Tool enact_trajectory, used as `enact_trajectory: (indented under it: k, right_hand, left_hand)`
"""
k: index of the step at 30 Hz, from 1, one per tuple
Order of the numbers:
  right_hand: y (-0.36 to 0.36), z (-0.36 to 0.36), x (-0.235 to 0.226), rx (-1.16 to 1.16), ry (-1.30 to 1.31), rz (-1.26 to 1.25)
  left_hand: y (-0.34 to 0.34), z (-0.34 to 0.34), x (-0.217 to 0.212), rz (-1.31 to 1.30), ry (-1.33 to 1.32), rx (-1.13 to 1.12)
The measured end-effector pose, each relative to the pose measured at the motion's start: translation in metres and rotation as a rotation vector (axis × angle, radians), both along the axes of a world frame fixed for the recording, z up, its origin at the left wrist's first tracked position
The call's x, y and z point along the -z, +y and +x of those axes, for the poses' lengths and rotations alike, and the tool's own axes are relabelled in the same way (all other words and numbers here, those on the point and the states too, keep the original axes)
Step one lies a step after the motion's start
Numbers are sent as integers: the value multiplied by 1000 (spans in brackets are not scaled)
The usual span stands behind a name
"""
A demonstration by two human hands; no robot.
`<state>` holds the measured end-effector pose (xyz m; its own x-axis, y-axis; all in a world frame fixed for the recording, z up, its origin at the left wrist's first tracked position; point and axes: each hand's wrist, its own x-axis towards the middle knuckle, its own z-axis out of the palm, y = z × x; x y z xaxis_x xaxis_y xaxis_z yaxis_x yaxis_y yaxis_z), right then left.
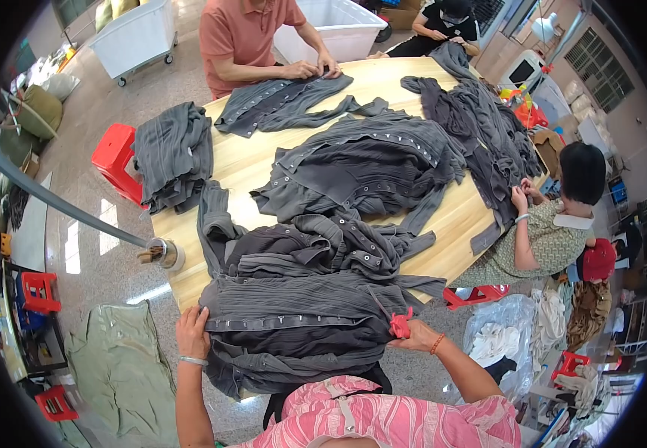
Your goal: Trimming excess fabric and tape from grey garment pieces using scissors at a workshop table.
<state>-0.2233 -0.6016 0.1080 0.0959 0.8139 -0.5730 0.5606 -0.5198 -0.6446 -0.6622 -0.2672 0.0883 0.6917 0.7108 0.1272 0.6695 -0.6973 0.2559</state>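
Our left hand (191, 332) lies flat with fingers spread on the left end of the grey snap-button garment (301, 321) at seven o'clock, while our right hand (413, 334) at five o'clock is pinched around small red snips (400, 325) at the garment's right end — the garment stretched across the near edge of the wooden surface (241, 168). Beyond it, toward twelve o'clock, more grey garments lie heaped (368, 168), with a folded stack (174, 153) at ten o'clock. A person in an orange shirt (245, 33) works at the far edge, and another in a patterned top (548, 235) sits at three o'clock.
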Motion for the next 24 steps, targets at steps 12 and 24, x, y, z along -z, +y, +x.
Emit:
enact_trajectory:
  k: [12,24]
  right_hand:
    - [-10,-7,-4,337,415,13]
    - [-11,-3,-60,70,-401,556]
  left_hand:
    - [-18,12,-23,-10,-6,101]
    - [-17,6,-17,252,-81,55]
